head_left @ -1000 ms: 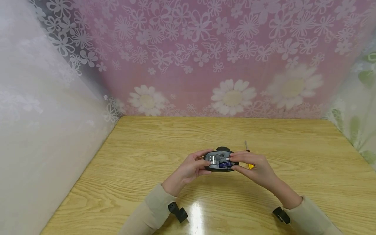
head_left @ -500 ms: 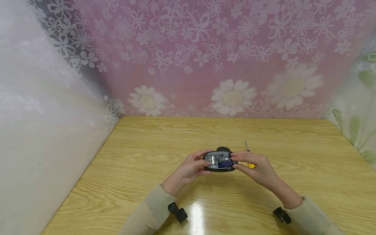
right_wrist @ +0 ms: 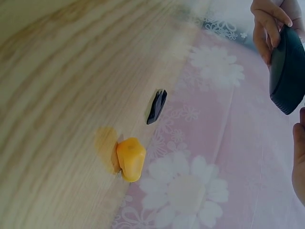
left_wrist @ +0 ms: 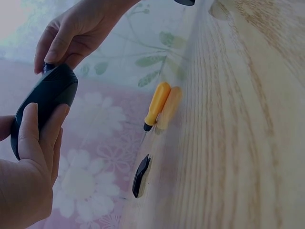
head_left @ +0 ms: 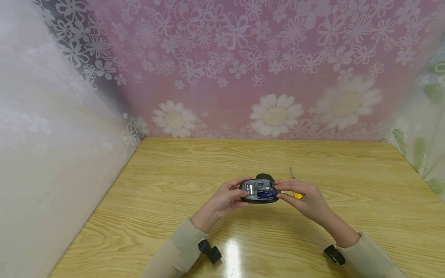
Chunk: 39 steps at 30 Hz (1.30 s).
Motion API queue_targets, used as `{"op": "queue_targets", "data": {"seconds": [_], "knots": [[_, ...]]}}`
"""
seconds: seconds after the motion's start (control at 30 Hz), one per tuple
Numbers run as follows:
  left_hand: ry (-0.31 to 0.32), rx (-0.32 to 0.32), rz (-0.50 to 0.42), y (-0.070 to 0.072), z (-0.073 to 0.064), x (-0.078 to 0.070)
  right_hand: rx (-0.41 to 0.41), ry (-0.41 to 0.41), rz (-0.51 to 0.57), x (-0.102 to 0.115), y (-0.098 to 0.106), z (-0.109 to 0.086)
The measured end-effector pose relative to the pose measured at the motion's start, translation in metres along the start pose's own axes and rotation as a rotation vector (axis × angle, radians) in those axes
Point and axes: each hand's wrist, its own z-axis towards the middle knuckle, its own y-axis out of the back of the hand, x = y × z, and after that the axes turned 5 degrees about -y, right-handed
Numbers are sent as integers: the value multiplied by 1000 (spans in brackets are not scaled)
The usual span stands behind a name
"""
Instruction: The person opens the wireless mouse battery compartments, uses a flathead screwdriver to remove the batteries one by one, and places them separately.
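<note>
A black computer mouse (head_left: 255, 193) is held underside up above the table, its battery compartment uncovered. My left hand (head_left: 225, 197) grips its left end, thumb on the underside near a white label and fingers around the sides. A dark blue battery (head_left: 267, 194) lies slightly slanted in the compartment, its right end at the mouse's edge. My right hand (head_left: 306, 199) pinches at that end with thumb and fingertips; in the left wrist view, a short dark piece (left_wrist: 48, 67) shows between those fingertips and the mouse.
On the wooden table (head_left: 174, 166) behind the mouse lies a black curved cover (head_left: 264, 176). A screwdriver with a yellow handle (head_left: 297, 195) lies partly hidden behind my right hand. Flowered sheets (head_left: 222, 69) stand around the table's back and sides.
The mouse has shifted slightly left in my left hand. The battery's right end has come outward and tilted up a little, with my right fingertips staying at it.
</note>
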Motion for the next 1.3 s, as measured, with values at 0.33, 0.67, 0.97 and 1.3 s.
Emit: {"op": "queue_targets", "data": {"seconds": [0.33, 0.67, 0.97, 1.3], "knots": [[-1, -3, -8, 1, -2, 0, -8, -10, -10, 1, 2, -1], [-3, -2, -7, 3, -2, 0, -27, -50, -28, 2, 6, -2], [-7, -29, 7, 6, -4, 1, -60, -40, -38, -1, 10, -4], [-17, -56, 30, 13, -7, 2, -90, -9, -105, -1, 18, -5]]}}
